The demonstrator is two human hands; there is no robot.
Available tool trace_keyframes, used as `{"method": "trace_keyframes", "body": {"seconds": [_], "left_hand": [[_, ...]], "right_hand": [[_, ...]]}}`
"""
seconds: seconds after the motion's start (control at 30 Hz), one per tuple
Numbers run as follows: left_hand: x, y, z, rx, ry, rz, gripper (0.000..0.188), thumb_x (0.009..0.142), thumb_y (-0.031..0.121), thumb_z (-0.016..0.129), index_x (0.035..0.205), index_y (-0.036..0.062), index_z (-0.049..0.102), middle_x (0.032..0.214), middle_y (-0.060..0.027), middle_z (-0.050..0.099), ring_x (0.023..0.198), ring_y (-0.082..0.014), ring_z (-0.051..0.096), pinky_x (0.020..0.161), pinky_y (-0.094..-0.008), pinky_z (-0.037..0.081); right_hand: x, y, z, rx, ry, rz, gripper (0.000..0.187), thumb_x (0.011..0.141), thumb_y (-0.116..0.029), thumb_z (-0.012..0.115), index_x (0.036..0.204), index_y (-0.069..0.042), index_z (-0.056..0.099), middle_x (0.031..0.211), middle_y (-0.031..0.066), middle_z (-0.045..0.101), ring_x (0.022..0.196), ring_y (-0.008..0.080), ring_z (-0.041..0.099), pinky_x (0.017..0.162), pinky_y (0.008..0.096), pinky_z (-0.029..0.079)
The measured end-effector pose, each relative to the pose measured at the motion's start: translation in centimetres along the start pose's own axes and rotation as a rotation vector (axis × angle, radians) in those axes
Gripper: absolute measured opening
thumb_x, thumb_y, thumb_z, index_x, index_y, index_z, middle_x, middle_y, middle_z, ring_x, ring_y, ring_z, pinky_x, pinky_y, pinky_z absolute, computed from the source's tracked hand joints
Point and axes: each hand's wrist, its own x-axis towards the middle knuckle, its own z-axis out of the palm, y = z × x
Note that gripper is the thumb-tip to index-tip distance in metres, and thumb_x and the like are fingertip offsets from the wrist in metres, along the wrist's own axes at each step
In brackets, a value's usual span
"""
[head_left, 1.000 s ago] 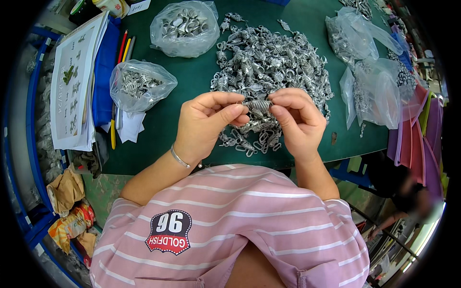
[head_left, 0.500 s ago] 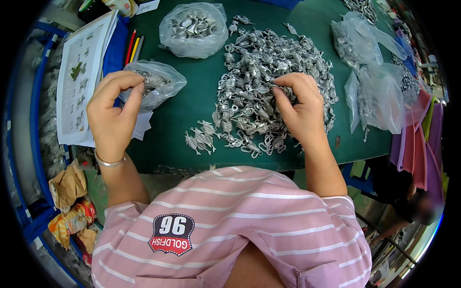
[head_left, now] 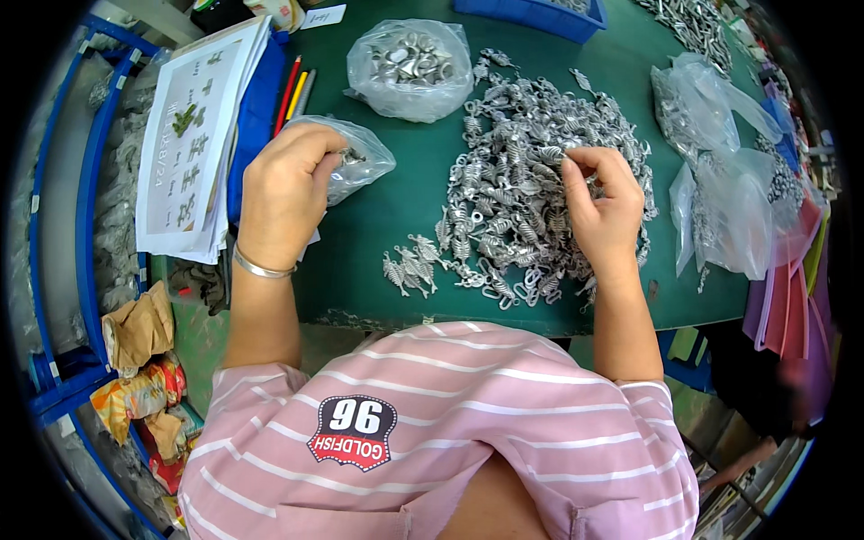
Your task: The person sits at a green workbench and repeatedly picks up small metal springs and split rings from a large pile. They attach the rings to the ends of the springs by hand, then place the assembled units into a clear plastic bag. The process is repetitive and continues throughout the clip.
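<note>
My left hand (head_left: 286,193), a silver bangle on its wrist, reaches over a small clear plastic bag (head_left: 371,162) holding metal pieces. Its thumb and fingers are pinched at the bag's mouth; whatever lies between them is hidden. On the right, my right hand (head_left: 607,202) hovers over a large heap of silver fish-skeleton metal pieces (head_left: 513,198). Thumb and forefinger pinch together on what looks like one fish-skeleton piece (head_left: 547,156) at the heap's upper part. Between the hands, nearer me, several such pieces (head_left: 412,267) lie side by side in a small group.
Behind the small bag stands a bag of curved silver parts (head_left: 412,67). Pencils (head_left: 292,94) and papers with pictures (head_left: 193,135) are at the left. A blue bin (head_left: 540,18) sits far back; clear bags (head_left: 729,198) lie right. Another person's arm shows lower right.
The whole view has shifted, so the table things appear farther right. Relative to the small bag, my left fingertips have moved slightly right. My right hand stays pinched over the heap.
</note>
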Motion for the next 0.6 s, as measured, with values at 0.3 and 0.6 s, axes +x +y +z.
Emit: {"method": "trace_keyframes", "body": {"seconds": [0.3,0.6], "left_hand": [[1.2,-2.2,0.4,0.111,0.046,-0.075,0.017,0.068,-0.008,0.064,0.083,0.0005,0.064,0.084,-0.0114,0.060,0.076,-0.0295,0.059,0.068,-0.0341,0.048],[0.1,6.2,2.8,-0.411,0.133,-0.062,0.013,0.075,0.000,0.068,0.088,0.0013,0.067,0.082,-0.0073,0.062,0.066,-0.0122,0.058,0.057,-0.0239,0.047]], "right_hand": [[-1.5,-0.9,-1.3,0.756,-0.087,0.552,0.014,0.084,-0.004,0.064,0.096,0.003,0.064,0.083,0.0028,0.064,0.072,0.0069,0.058,0.066,0.0193,0.047],[-2.5,-1.5,-0.9,0.919,-0.105,0.507,0.013,0.084,0.000,0.062,0.097,0.004,0.063,0.087,0.0056,0.062,0.076,0.0097,0.060,0.067,0.0207,0.049]]}}
